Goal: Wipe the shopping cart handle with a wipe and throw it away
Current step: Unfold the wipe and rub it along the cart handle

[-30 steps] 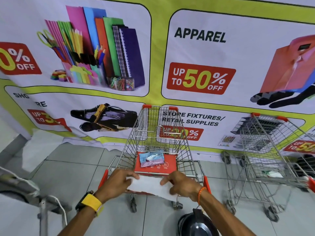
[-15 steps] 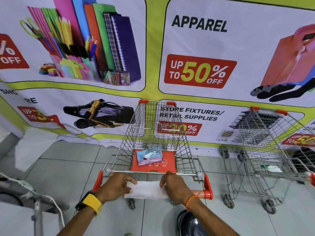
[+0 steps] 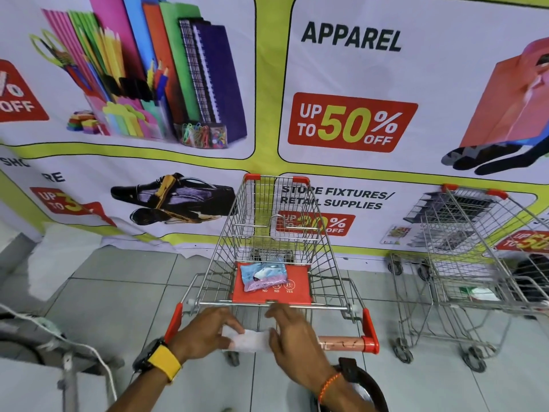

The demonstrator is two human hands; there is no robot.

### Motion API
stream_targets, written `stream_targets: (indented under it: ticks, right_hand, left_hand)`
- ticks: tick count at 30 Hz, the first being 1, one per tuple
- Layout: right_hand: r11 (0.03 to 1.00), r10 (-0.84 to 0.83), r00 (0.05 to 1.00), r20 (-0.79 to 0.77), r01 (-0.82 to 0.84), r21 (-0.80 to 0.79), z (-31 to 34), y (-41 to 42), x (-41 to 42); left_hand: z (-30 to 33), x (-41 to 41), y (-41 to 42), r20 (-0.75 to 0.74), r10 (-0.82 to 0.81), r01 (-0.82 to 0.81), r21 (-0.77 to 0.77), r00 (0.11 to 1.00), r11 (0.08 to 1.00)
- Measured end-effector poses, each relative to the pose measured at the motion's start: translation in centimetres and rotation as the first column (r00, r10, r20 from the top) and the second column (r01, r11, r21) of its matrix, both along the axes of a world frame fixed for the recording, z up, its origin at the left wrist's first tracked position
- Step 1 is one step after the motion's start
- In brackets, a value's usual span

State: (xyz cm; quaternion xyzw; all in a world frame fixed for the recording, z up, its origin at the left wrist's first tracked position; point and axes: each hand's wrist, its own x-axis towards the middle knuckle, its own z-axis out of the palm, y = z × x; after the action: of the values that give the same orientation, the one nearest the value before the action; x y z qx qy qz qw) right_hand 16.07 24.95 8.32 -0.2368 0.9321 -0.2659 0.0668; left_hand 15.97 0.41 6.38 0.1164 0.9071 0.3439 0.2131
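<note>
Both hands grip a wipe (seemingly on the handle) below "APPAREL" banner.

The left part of the cart handle is being covered by both hands and the wipe, and the wipe's ends are being hidden under the left hand and right hand. The print on the wipe packet is too small to be read. The second cart is being blurred and cut off by the right edge, and a dark round object is being cut off at the bottom edge.
</note>
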Motion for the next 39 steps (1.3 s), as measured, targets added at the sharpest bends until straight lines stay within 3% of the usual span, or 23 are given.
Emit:
stream_targets:
  ticks: [2,4,7,9,12,17,20,23,26,32,39]
  right_hand:
    - [0.994,0.038,0.996,0.075,-0.030,-0.106,-1.2,-0.9,1.7]
    - [0.993,0.029,0.999,-0.022,-0.031,-0.113,-3.5,-1.6,3.0]
    - [0.997,0.028,0.989,-0.146,-0.039,-0.074,-5.7,-2.6,4.0]
    - [0.996,-0.022,0.980,-0.197,0.005,-0.086,-6.4,-3.5,4.4]
    - [0.993,-0.095,0.965,-0.245,0.075,-0.086,-7.0,-4.8,5.0]
    - [0.967,-0.256,0.923,-0.286,0.241,-0.087,-9.0,-6.7,5.1]
    - [0.954,-0.298,0.897,-0.328,0.282,-0.097,-9.9,-8.0,5.7]
    - [0.956,-0.292,0.898,-0.330,0.275,-0.098,-9.9,-10.4,6.2]
    - [0.955,-0.295,0.901,-0.318,0.269,-0.126,-9.9,-13.4,6.5]
    - [0.958,-0.284,0.878,-0.387,0.244,-0.149,-10.4,-14.9,6.4]
    - [0.957,-0.291,0.855,-0.430,0.252,-0.146,-10.0,-9.3,5.5]
  left_hand:
    - [-0.4,0.3,-0.3,-0.002,0.015,-0.015,0.025,1.000,1.000]
    - [-0.6,0.6,-0.8,-0.035,0.052,-0.051,0.040,0.998,0.998]
    - [-1.0,0.7,-2.2,-0.261,0.163,-0.173,-0.016,0.951,0.985]
    - [-1.9,0.6,-3.4,-0.363,0.159,-0.222,-0.139,0.918,0.965]
    - [-3.8,0.8,-4.8,-0.360,0.141,-0.239,-0.244,0.922,0.940]
    - [-4.9,0.9,-5.0,-0.374,0.188,-0.298,-0.262,0.908,0.918]
    - [-4.9,1.1,-5.0,-0.374,0.281,-0.354,-0.141,0.884,0.925]
    - [-4.5,1.1,-5.3,-0.244,0.434,-0.408,0.149,0.867,0.901]
    - [-4.3,1.1,-5.9,-0.139,0.494,-0.441,0.291,0.858,0.849]
    - [-4.6,1.0,-6.9,-0.190,0.445,-0.395,0.249,0.875,0.884]
    - [-4.9,0.8,-7.1,-0.180,0.422,-0.379,0.231,0.889,0.896]
